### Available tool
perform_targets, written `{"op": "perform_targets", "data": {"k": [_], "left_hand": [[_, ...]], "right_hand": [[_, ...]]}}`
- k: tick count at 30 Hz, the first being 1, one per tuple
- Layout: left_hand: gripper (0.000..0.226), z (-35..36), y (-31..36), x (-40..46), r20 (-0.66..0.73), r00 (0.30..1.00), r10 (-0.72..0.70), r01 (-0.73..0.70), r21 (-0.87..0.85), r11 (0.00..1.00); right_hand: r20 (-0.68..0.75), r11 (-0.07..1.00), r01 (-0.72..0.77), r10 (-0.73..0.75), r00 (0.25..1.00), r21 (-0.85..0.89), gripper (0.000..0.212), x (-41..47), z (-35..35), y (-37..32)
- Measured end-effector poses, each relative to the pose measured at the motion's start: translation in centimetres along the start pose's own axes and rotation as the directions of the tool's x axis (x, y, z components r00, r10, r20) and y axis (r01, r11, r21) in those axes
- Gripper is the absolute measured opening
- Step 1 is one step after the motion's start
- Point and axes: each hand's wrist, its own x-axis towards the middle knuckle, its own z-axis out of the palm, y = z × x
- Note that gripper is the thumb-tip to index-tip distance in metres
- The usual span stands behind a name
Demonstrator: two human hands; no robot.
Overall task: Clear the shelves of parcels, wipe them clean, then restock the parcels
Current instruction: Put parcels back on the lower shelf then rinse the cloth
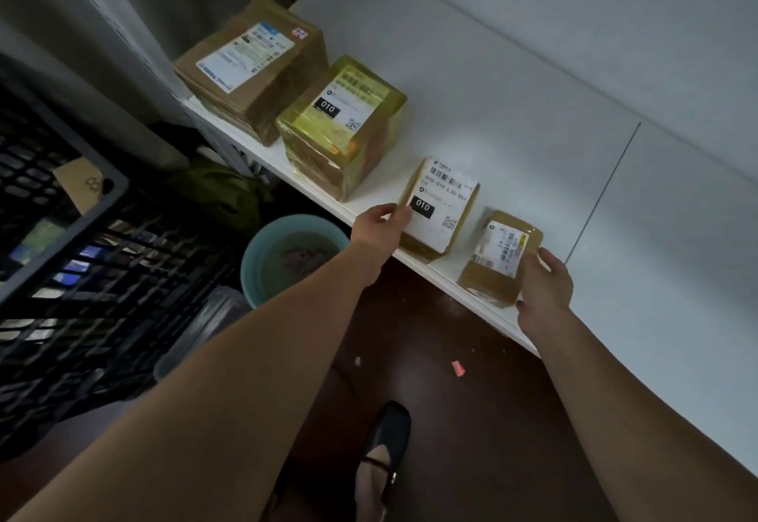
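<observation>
Several parcels sit along the front of a white shelf (533, 119). At the far left lies a flat brown parcel (254, 66), then a parcel wrapped in yellow tape (340, 128). My left hand (379, 226) grips the left edge of a small parcel with a white "010" label (441, 210). My right hand (543, 283) holds the right side of the smallest brown parcel (498, 259), which rests at the shelf's front edge.
A black plastic crate (61, 242) stands at the left. On the dark floor below are a teal basin (287, 259) with a cloth in water, a clear container (201, 329), a pink scrap (458, 368) and my shoe (387, 439).
</observation>
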Motion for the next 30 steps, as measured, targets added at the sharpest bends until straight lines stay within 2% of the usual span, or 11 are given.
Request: {"op": "perform_targets", "data": {"k": [3, 5, 9, 15, 24, 30], "left_hand": [[0.037, -0.2, -0.4, 0.3, -0.033, 0.996, 0.077, -0.072, 0.143, 0.987], [0.038, -0.1, -0.6, 0.2, -0.03, 0.996, 0.078, -0.073, 0.158, 0.985], [0.033, 0.9, 0.0, -0.2, -0.048, 0.999, 0.012, -0.013, -0.018, 1.0], [0.027, 1.8, 1.4, 0.4, -0.111, 0.993, 0.045, -0.049, -0.03, 0.998], [0.025, 2.0, 2.0, 1.1, -0.113, 0.99, 0.08, -0.074, 0.054, 0.996], [0.03, 1.7, 1.6, 1.3, -0.126, 0.985, 0.115, -0.101, 0.118, 0.988]], "right_hand": [[0.059, 0.975, 0.072, -0.061, 0.996, -0.208, 0.05, 0.2, -0.2, 1.5], [0.096, 0.962, 0.085, -0.061, 0.993, -0.259, 0.06, 0.1, -0.1, 2.2], [0.127, 0.968, 0.09, -0.061, 0.99, -0.235, 0.069, 0.4, 0.5, 2.4], [0.124, 0.971, 0.101, -0.075, 0.989, -0.218, 0.071, 1.1, 1.4, 1.5], [0.059, 0.938, 0.138, -0.125, 0.99, -0.32, 0.071, 0.5, 1.8, 2.9], [0.04, 0.945, 0.124, -0.117, 0.992, -0.303, 0.07, 0.1, 2.1, 3.1]]}}
